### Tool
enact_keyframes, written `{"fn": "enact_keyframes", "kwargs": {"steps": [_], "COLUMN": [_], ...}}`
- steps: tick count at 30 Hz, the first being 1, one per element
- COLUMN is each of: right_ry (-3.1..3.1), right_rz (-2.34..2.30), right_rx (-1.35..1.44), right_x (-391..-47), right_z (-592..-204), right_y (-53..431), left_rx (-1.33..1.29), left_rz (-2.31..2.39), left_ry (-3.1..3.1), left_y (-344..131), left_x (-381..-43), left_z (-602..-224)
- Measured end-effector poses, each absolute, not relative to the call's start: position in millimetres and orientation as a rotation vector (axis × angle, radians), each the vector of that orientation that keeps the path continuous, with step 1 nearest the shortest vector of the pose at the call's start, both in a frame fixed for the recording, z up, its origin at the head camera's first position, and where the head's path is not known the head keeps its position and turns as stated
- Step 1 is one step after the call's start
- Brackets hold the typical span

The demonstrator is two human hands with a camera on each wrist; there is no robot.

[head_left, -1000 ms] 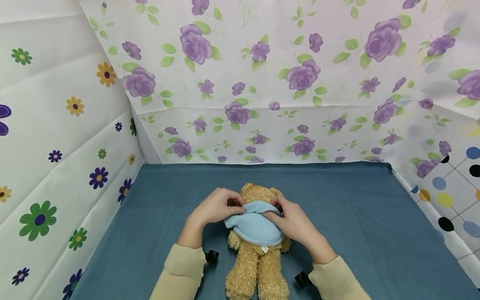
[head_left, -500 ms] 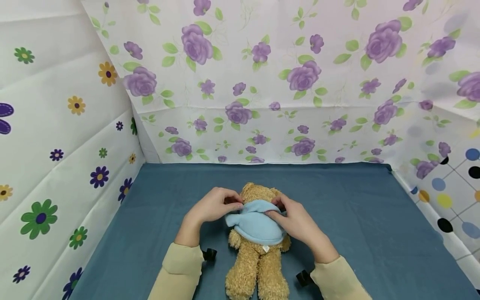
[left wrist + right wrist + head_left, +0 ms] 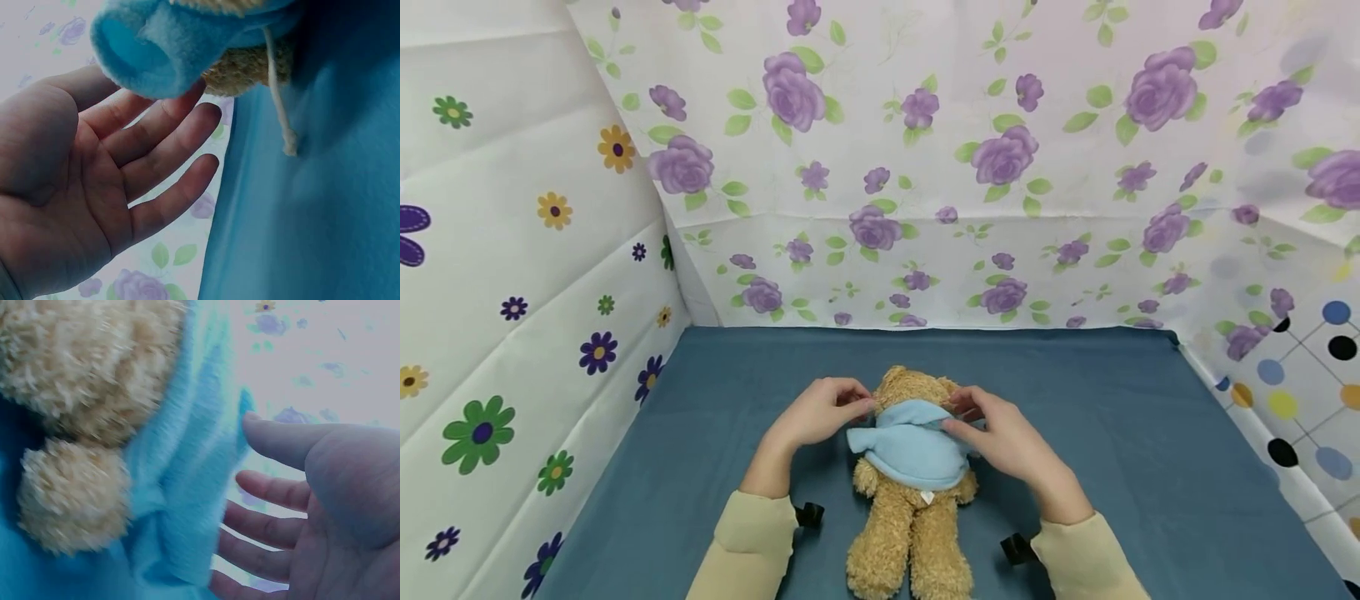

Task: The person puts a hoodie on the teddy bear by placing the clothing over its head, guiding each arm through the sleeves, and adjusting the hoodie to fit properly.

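Observation:
A tan plush teddy bear [image 3: 891, 533] lies on the blue-covered table, its head away from me. Its upper body wears a light blue fleece top [image 3: 917, 454], bunched up near the neck, and a pale cord [image 3: 275, 94] hangs from it in the left wrist view. My left hand [image 3: 823, 412] is beside the bear's head, fingers loosely spread and holding nothing. A blue sleeve end [image 3: 140, 53] hides part of its thumb. On the other side my right hand [image 3: 1003, 429] has relaxed fingers by the top's edge. Whether its thumb tip touches the fabric I cannot tell.
A dark blue cloth [image 3: 737, 375] covers the table. White sheets with purple roses [image 3: 876, 227], flowers and dots hang at the back and sides. Black wrist mounts [image 3: 808, 515] jut from both sleeves. A small white tag [image 3: 927, 497] shows below the top.
Both hands have let go of the blue top and moved apart, the left hand to the left and the right hand to the right. The bear stays almost in place.

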State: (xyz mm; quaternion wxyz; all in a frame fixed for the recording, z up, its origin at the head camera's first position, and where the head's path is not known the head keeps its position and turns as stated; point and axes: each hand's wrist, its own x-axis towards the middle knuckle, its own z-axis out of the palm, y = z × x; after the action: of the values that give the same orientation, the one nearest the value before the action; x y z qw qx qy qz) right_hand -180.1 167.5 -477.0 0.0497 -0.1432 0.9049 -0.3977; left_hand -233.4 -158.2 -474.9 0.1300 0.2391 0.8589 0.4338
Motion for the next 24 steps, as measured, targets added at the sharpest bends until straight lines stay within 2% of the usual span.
{"fn": "enact_keyframes", "kwargs": {"steps": [10, 18, 24], "right_ry": [2.739, 2.697, 2.641], "right_rz": [-1.156, -1.013, -0.991], "right_rx": [-0.404, -0.291, -0.265], "right_x": [-177, -167, -160], "right_z": [-458, -447, -442], "right_y": [206, 245, 254], "left_rx": [0.59, 0.672, 0.68], "left_rz": [1.248, 1.194, 1.163], "left_ry": [2.328, 2.174, 2.108], "left_y": [-179, -187, -184], "left_x": [-218, -219, -217], "left_z": [-474, -475, -481]}}
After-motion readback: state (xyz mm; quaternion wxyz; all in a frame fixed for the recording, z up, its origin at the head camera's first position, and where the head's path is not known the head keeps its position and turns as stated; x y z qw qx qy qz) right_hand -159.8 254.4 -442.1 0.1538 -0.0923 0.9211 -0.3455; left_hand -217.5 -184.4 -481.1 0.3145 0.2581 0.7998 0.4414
